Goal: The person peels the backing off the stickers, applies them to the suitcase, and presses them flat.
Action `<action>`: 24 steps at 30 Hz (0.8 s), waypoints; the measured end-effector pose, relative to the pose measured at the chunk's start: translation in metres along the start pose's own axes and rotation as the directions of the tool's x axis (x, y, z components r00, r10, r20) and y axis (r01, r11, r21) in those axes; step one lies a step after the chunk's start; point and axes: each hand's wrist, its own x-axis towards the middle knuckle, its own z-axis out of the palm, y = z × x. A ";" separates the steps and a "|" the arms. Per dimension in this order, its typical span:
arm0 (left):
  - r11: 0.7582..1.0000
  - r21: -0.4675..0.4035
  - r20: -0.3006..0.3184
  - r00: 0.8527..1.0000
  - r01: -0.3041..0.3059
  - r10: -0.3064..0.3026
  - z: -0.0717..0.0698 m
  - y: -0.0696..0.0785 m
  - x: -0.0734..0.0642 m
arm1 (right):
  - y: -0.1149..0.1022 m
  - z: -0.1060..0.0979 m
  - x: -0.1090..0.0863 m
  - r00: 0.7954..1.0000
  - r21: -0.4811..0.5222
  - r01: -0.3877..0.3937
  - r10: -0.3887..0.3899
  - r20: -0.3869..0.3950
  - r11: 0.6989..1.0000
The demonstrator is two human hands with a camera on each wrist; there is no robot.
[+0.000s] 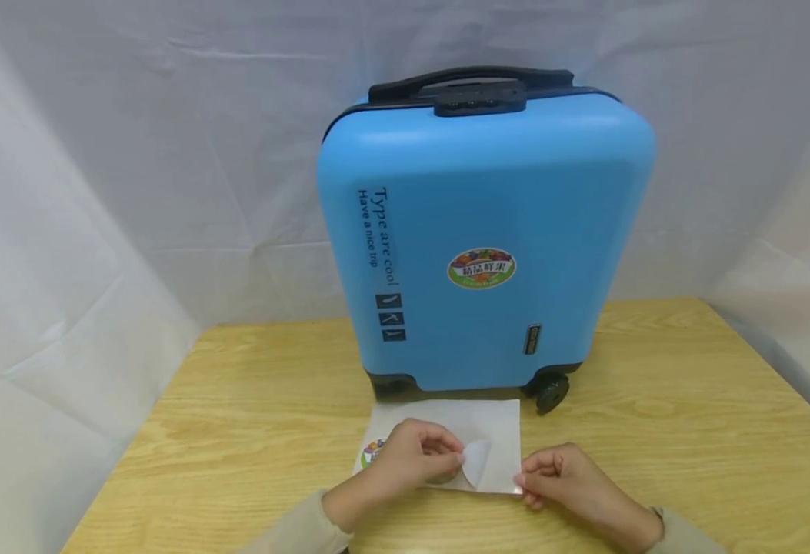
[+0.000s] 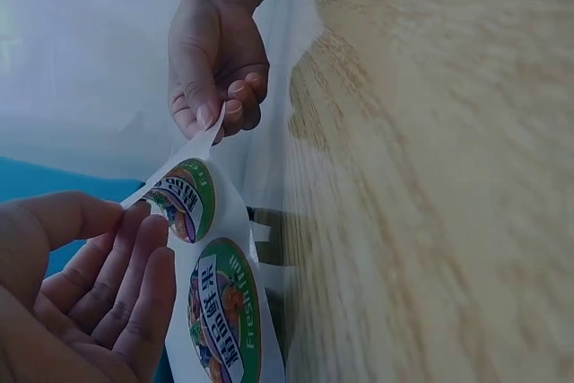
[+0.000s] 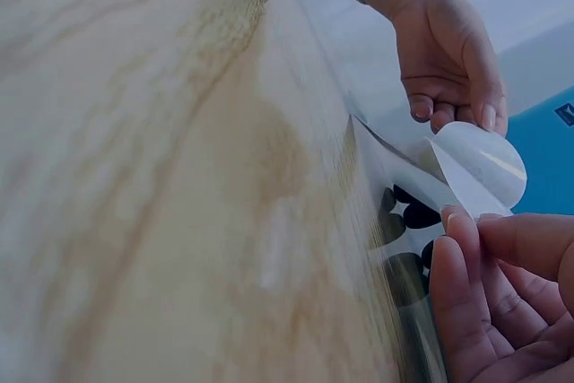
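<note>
A white backing sheet (image 1: 446, 412) lies before the blue suitcase (image 1: 432, 208). My left hand (image 1: 411, 458) reaches over the sheet and pinches the edge of a partly lifted oval sticker (image 1: 475, 462), whose plain white back curls upward. At the sheet's near right corner, my right hand (image 1: 571, 485) grips the paper between thumb and fingers. Another oval fruit sticker (image 2: 224, 311) is flat on the sheet, partly hidden behind the left hand in the head view. In the right wrist view the raised sticker (image 3: 489, 163) stands between both hands.
The suitcase stands upright on a wooden table (image 1: 259, 431), one black wheel (image 1: 552, 394) near the sheet's far right corner. A matching fruit sticker (image 1: 482, 268) is on the suitcase front. White cloth (image 1: 169, 154) hangs behind and at the sides.
</note>
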 end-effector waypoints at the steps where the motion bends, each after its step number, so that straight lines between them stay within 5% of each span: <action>1: 1.000 -0.002 0.001 1.000 0.000 0.000 -0.001 0.000 0.000 | 0.000 0.000 0.000 1.000 -0.001 -0.001 0.001 -0.001 1.000; 13: 0.993 -0.118 0.002 1.000 0.017 -0.017 -0.009 0.003 -0.004 | -0.003 -0.002 0.000 0.997 -0.003 -0.048 0.048 -0.053 0.999; 24: 0.994 -0.107 -0.050 0.999 -0.027 0.021 -0.015 -0.001 -0.009 | 0.001 -0.003 0.003 0.997 -0.015 -0.059 0.058 -0.058 0.998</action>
